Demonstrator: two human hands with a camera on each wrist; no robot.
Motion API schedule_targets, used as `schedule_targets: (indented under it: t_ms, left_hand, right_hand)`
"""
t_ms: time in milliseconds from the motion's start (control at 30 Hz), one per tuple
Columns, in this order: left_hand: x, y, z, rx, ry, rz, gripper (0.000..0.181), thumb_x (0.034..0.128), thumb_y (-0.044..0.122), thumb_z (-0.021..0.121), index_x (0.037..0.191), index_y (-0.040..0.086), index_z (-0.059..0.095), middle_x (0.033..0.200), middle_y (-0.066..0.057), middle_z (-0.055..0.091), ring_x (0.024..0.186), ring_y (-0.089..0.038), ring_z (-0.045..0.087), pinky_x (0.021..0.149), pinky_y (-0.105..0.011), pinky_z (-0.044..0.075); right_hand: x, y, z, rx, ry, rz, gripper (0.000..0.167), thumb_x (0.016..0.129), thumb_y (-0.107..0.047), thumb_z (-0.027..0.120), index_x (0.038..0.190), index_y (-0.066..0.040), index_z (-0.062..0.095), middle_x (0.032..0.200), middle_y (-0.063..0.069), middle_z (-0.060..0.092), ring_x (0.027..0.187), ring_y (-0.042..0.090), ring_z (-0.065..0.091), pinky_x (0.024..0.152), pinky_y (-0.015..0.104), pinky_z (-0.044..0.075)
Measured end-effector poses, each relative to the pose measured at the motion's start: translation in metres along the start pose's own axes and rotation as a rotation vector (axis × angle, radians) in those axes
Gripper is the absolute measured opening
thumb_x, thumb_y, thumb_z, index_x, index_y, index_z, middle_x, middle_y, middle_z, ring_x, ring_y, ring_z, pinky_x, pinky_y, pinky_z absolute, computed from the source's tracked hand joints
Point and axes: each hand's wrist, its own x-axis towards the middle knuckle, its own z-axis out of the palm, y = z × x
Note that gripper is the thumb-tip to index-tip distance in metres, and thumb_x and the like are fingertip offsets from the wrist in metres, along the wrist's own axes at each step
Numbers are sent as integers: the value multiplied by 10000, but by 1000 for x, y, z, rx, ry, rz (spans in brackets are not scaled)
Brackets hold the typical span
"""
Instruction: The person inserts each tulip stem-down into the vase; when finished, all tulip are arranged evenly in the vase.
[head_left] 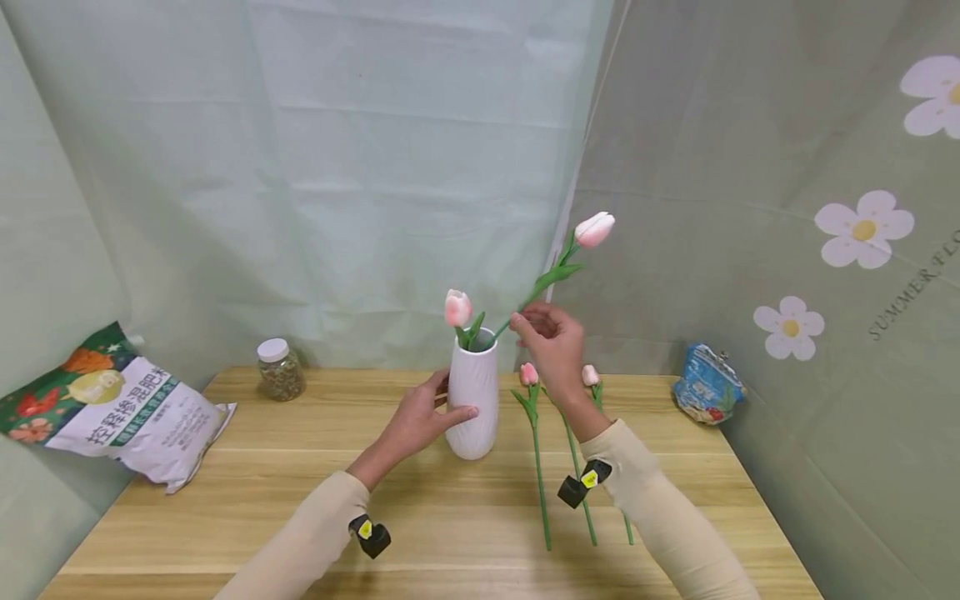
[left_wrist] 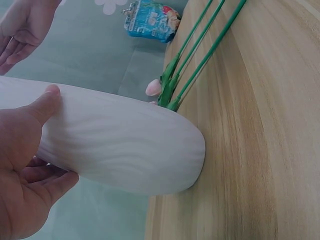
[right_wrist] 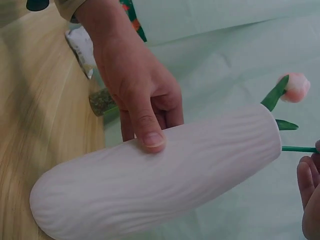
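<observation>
A white ribbed vase (head_left: pixel 474 392) stands upright on the table. My left hand (head_left: pixel 420 417) grips its side, the thumb in front and the fingers behind. One pink tulip (head_left: pixel 457 308) is in the vase, leaning left, its bloom above the rim. With thumb and fingertips my right hand (head_left: pixel 555 342) pinches the stem of a second pink tulip (head_left: pixel 595 229), which slants up to the right. In the right wrist view that green stem (right_wrist: pixel 298 149) enters the vase's mouth; its lower end is hidden inside.
Three more tulips (head_left: pixel 537 467) lie on the wooden table (head_left: pixel 300 500) to the right, partly under my right arm. A blue pouch (head_left: pixel 707 385) sits at the right edge. At the left are a white-lidded jar (head_left: pixel 281 371) and a fertilizer bag (head_left: pixel 120 408). Curtains hang behind.
</observation>
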Motion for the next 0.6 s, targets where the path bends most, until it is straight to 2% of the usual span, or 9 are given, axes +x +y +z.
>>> schedule_targets:
  t_ms: [133,300,433,600]
  left_hand:
    - [0,0,0,3,7,7,820,871,394,822,1496,21,446,1434,-172,579,1301,-330,585,1082,-504,510]
    - [0,-1,1,9,22,36,807,872,376,825,1481,-5,457,1390,-180,608,1270,-329,606,1064,-501,526]
    - [1,-1,0,14,21,39,806,867,370,830,1481,-1,461,1384,-175,612,1271,-317,607,1065,-485,528]
    - [0,1,0,15,15,22,816,870,377,826,1491,4,450,1410,-177,595,1290,-323,595,1076,-489,519]
  right_hand:
    - [-2,3,2,-56,-33,41,194,907,-66,777,1033,66,711,934,157,736,765,96,693,608,228,609]
    - [-6,3,4,-140,-90,44,189,915,-29,753,1042,104,710,969,262,715,770,93,662,597,193,583]
    - [-13,-11,7,-169,-130,42,178,919,11,727,1041,138,706,986,304,707,804,131,661,602,188,579]
    - [-19,-28,9,-178,-141,48,179,926,-8,724,1035,133,709,979,277,718,807,105,662,619,196,584]
